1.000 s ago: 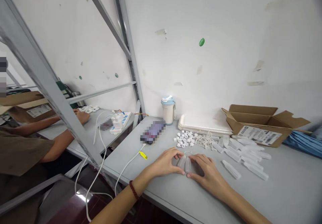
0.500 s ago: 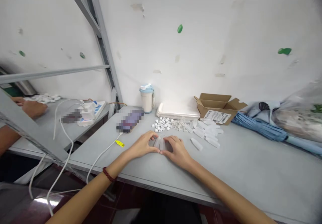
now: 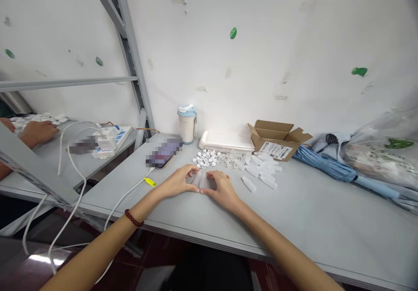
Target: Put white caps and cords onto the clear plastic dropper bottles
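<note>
At the back edge of the table [image 3: 310, 221], a cup [image 3: 187, 127], a stack [image 3: 225, 142] and a box [image 3: 271, 147] stand left to right; the phone [image 3: 165, 151] lies left of the cup and nearer the left edge. Its cable [image 3: 129, 191] crosses the near edge close to the left corner. Before the stack lie caps [image 3: 206, 158], with strings [image 3: 230, 159] on their right; before the box, a pile of bottles [image 3: 257, 167]. The umbrella [image 3: 326, 162] lies right of the box, the bag [image 3: 385, 151] behind it toward the right end. The left hand [image 3: 179, 181] and right hand [image 3: 222, 188] flank gathered bottles [image 3: 203, 181] before the caps.
</note>
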`<state>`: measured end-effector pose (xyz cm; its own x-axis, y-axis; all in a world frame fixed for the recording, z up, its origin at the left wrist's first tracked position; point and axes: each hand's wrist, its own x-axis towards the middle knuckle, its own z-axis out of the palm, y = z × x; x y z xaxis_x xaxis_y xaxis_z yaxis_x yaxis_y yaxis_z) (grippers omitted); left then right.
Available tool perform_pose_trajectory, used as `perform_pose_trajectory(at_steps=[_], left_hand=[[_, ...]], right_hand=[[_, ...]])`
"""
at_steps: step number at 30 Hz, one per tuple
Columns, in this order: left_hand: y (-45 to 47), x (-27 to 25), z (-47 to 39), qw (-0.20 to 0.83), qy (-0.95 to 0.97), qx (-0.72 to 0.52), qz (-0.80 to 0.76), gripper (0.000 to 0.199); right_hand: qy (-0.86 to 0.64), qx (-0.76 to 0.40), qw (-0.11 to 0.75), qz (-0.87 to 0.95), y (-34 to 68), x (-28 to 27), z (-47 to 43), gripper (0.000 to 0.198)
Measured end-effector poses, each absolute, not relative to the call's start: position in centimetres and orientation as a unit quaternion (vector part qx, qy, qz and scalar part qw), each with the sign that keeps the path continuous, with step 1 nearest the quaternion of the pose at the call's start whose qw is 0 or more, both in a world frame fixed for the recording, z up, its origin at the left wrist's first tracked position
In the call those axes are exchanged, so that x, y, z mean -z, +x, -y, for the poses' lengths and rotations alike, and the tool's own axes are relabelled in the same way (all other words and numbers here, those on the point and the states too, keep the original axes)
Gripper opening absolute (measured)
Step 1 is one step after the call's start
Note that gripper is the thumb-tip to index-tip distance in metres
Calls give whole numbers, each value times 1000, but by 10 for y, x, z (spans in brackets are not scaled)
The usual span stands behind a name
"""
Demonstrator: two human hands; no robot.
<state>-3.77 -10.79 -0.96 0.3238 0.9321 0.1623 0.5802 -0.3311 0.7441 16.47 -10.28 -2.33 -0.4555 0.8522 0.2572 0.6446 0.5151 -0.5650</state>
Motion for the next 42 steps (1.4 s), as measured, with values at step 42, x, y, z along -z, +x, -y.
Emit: perform_pose_trajectory(at_steps=[42], left_hand=[[-21, -23, 99, 123, 769, -293, -555, 24]], right_hand=[[-447, -180, 297, 825, 241, -15, 82, 18]])
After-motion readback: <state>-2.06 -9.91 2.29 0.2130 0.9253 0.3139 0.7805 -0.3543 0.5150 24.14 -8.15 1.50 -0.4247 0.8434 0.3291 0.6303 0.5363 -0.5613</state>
